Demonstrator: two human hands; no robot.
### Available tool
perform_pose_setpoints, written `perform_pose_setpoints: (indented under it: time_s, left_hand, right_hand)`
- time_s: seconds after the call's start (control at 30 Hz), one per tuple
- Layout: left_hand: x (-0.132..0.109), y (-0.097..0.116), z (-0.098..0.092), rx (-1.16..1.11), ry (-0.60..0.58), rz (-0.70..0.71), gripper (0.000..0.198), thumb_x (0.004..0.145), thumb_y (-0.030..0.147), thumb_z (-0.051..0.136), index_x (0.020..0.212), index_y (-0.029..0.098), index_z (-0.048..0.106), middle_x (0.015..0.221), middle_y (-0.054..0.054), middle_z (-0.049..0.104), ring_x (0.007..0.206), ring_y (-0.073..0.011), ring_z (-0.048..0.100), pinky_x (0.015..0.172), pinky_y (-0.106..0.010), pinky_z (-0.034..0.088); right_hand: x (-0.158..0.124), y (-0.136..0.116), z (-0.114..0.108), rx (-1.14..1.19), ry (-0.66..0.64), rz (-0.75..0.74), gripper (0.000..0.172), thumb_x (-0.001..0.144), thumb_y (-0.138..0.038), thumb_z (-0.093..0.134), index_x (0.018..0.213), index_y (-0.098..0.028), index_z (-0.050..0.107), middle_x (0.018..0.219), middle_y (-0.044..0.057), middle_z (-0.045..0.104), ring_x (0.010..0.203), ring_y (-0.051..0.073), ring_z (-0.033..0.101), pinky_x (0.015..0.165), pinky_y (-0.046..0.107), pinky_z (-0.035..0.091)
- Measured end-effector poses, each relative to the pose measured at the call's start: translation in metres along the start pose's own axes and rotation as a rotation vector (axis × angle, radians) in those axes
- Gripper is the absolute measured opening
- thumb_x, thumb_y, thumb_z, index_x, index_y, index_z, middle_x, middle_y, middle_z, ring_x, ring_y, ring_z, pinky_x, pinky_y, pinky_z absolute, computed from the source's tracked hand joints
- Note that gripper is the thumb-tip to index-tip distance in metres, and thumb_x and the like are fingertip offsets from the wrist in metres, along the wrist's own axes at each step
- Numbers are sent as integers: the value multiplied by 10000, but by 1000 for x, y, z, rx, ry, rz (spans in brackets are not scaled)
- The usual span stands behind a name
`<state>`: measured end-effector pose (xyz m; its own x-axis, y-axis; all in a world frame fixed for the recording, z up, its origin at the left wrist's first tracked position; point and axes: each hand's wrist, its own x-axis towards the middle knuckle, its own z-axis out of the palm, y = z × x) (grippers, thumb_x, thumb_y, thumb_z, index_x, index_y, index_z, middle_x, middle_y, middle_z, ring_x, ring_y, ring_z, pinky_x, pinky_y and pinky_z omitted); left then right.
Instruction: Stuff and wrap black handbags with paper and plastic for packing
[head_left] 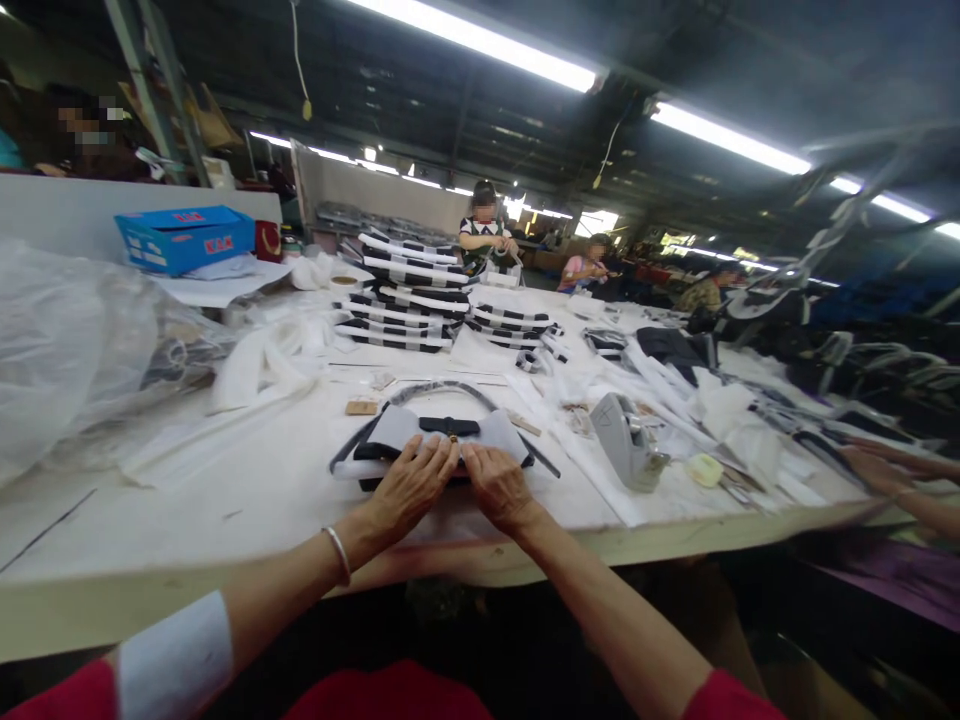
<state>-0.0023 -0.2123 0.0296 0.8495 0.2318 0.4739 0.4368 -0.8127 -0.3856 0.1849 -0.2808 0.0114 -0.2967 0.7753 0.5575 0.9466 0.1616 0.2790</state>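
Note:
A black handbag (390, 425) lies on the table in front of me, with pale wrapping sheet over its front. Its handle (450, 388), wrapped in clear film, arches up behind it. A black strap tab (448, 426) with a small gold-coloured fitting sits at the middle. My left hand (415, 480) grips the bag's near edge, fingers pressed together over the sheet beside the fitting. Close to it, my right hand (499, 485) has its fingers bent over the same edge on the other side of the fitting. Both thumbs' undersides are hidden.
A grey tape dispenser (626, 440) stands to the right, near a yellowish roll (703, 470). Behind lie stacked black-and-white wrapped pieces (412, 290). At left are clear plastic bags (67, 350) and a blue box (184, 240). A co-worker's hands (881, 465) are at the right edge.

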Motion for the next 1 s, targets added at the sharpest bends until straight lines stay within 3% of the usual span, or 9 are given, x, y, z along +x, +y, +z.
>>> perform_pose_setpoints:
  time_s: [0.17, 0.43, 0.57, 0.8, 1.0]
  left_hand:
    - [-12, 12, 23, 56, 173, -63, 412, 951, 109, 392, 1338, 144, 529, 1282, -116, 623, 1200, -235, 562, 1076, -426, 380]
    - [-23, -7, 29, -118, 328, -8, 392, 947, 58, 373, 1252, 164, 595, 1197, -82, 683, 1066, -186, 618, 946, -326, 426]
    - [-26, -10, 34, -175, 367, -29, 382, 954, 70, 373, 1200, 205, 632, 1153, -55, 702, 1066, -179, 616, 944, -323, 419]
    - [-32, 1, 46, -333, 332, -147, 409, 972, 108, 318, 1124, 250, 670, 1119, -15, 715, 1046, -189, 624, 957, -348, 400]
    - [-40, 13, 53, -428, 419, -211, 409, 971, 186, 321, 1219, 268, 636, 1181, -37, 696, 1130, -195, 601, 1109, -377, 316]
  right_hand:
    - [-1, -8, 0, 33, -12, 13, 247, 973, -136, 429, 1176, -108, 567, 1014, 130, 676, 896, 219, 627, 809, 349, 502]
    - [-5, -17, 2, 54, 33, 9, 318, 986, -167, 389, 1238, -112, 575, 1152, 147, 678, 995, 251, 631, 838, 376, 520]
    - [-7, -26, 4, 39, 58, 44, 368, 998, -172, 344, 1283, -120, 571, 1250, 146, 654, 1087, 280, 614, 898, 425, 507]
    - [-15, -44, 18, 35, 160, 158, 413, 1006, -192, 321, 1349, -145, 547, 1350, 97, 612, 1252, 277, 532, 1064, 504, 410]
    - [-25, -44, 21, 50, 93, 129, 452, 998, -214, 345, 1431, -156, 460, 1371, 117, 590, 1330, 278, 466, 1083, 531, 409]
